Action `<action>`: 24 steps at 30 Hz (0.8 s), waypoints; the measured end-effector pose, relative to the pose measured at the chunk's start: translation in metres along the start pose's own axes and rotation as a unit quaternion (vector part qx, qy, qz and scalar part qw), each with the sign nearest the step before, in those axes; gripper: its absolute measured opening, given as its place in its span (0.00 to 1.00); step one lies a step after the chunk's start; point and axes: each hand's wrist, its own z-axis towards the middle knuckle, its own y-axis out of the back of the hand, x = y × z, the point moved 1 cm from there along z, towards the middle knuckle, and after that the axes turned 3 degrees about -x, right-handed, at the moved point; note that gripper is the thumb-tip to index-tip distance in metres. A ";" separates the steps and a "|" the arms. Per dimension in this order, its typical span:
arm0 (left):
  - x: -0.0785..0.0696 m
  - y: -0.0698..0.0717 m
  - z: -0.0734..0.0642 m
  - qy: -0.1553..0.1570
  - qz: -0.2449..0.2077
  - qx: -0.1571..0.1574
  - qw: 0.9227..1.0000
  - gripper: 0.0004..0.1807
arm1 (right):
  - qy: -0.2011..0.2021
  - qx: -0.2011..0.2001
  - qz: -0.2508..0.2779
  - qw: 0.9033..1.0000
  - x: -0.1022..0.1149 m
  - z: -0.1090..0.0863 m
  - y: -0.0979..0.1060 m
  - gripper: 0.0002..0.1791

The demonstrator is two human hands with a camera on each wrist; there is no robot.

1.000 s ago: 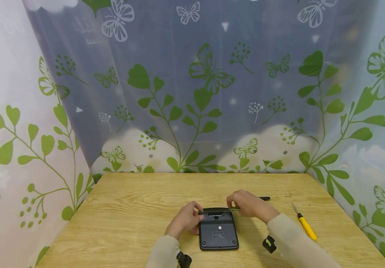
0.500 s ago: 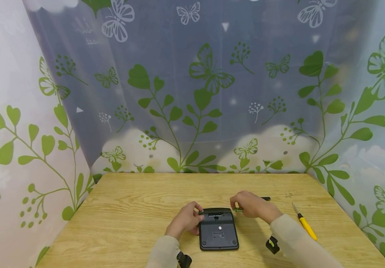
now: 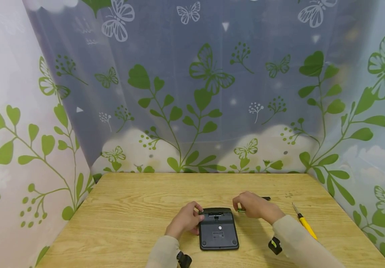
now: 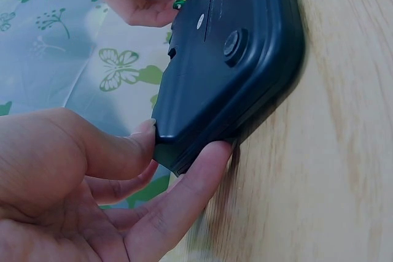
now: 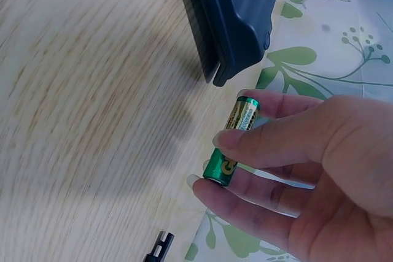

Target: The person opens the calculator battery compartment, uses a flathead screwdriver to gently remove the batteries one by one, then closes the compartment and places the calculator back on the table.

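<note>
A black desk calculator [image 3: 218, 240] lies back side up on the table, its battery compartment [image 3: 215, 214] uncovered near the far edge. My left hand [image 3: 185, 219] holds the calculator by its far left corner; in the left wrist view the thumb presses on top and fingers lie under the rim. To the right of the calculator, my right hand [image 3: 254, 205] grips a small green and gold battery [image 5: 220, 165] between thumb and fingers. That battery is apart from the calculator's edge.
A yellow-handled screwdriver [image 3: 308, 226] lies on the wooden table [image 3: 138, 201] at the right, its tip pointing away. Behind the right hand is a small black plastic piece [image 3: 266, 198], partly hidden. Tiny bits [image 3: 289, 195] lie farther back. A patterned curtain [image 3: 192, 111] stands behind the table.
My right hand has moved a little to the right, away from the calculator, with the battery still held. The left hand and the calculator have stayed in place.
</note>
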 end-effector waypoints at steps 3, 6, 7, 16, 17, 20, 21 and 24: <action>0.000 0.000 0.000 0.000 0.000 0.000 1.000 0.11 | -0.004 0.002 0.002 1.000 -0.001 -0.001 0.000 0.26; -0.001 0.000 0.000 0.001 0.002 0.000 1.000 0.11 | -0.004 0.002 0.001 1.000 -0.002 -0.002 0.000 0.26; -0.001 0.000 0.000 0.001 0.003 0.000 1.000 0.11 | -0.001 0.002 0.000 1.000 -0.002 -0.002 0.000 0.26; 0.000 0.000 0.000 -0.005 0.001 0.002 1.000 0.11 | 0.012 0.002 -0.002 1.000 -0.008 -0.006 -0.002 0.25; 0.000 0.000 0.000 -0.006 -0.001 0.003 1.000 0.11 | 0.012 0.002 -0.001 1.000 -0.008 -0.006 -0.002 0.24; 0.000 0.000 0.000 -0.005 -0.004 0.003 1.000 0.11 | 0.015 0.000 0.002 1.000 -0.009 -0.008 -0.002 0.24; 0.000 0.000 0.000 -0.005 -0.005 0.003 1.000 0.11 | 0.014 0.001 0.004 1.000 -0.009 -0.008 -0.001 0.24; 0.000 0.000 0.000 -0.002 -0.006 0.003 1.000 0.11 | 0.010 0.000 0.006 1.000 -0.010 -0.009 0.000 0.24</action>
